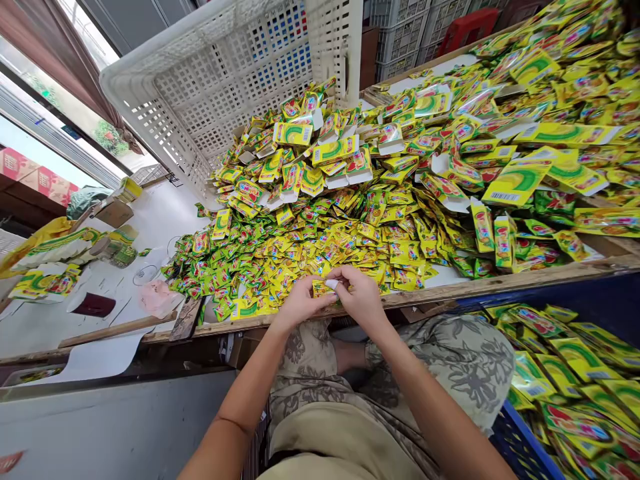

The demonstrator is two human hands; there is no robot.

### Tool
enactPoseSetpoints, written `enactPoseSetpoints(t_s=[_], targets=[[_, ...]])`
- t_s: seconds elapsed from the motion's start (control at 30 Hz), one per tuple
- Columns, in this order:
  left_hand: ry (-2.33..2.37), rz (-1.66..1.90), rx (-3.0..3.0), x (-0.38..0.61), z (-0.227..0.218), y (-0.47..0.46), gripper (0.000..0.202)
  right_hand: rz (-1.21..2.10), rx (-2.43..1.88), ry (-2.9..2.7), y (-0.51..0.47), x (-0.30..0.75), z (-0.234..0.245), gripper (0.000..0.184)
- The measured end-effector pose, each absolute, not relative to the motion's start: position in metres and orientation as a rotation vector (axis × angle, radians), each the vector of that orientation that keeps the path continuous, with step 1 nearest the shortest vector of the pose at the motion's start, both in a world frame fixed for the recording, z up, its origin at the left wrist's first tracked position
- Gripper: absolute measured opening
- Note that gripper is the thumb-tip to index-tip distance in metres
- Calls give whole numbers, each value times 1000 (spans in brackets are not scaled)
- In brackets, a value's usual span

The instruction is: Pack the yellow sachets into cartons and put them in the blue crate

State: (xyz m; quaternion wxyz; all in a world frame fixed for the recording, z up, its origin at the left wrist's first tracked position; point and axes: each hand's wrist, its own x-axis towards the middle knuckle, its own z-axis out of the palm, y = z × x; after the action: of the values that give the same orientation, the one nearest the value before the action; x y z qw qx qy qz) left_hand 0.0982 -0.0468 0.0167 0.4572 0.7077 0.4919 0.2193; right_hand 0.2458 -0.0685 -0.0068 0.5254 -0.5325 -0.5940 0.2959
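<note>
Lying at the far left of the table (500,283) are a few large printed bags (55,257), with a pink scrap (157,297) just right of them. Behind these, a white crate (225,80) stands tipped on its side, its open mouth towards a heap of sachets (320,233), yellow and green, which spreads over the middle of the table. At the near edge of that heap, just above the table's wooden rim, the left hand (300,303) and right hand (361,297) meet, fingertips together, both pinched on one small yellow packet (323,288) held between them; its white end sits under the right hand's fingers. Further right, flat and folded cartons (520,180) lie on top of more sachets. Below the table's edge at the far right, a blue crate (520,447) holds further sachets beside the person's knee.
</note>
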Motion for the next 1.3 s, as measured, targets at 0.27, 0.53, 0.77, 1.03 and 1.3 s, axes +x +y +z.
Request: enactPoseSetpoints(t_s=[0.27, 0.53, 0.77, 1.03, 1.3], targets=[[1267, 806, 1501, 104, -1, -51, 36, 1021, -1156, -1218, -73, 244, -38, 40], [1164, 743, 1577, 96, 15, -44, 48, 867, -1377, -1284, -76, 247, -39, 29], [1575, 1060, 2143, 86, 66, 99, 63, 933, -1447, -1176, -74, 249, -53, 35], [1678, 501, 2412, 85, 50, 183, 59, 898, -1414, -1270, -78, 247, -52, 31], [1858, 464, 2696, 45, 15, 81, 37, 990, -1339, -1218, -81, 252, -52, 30]])
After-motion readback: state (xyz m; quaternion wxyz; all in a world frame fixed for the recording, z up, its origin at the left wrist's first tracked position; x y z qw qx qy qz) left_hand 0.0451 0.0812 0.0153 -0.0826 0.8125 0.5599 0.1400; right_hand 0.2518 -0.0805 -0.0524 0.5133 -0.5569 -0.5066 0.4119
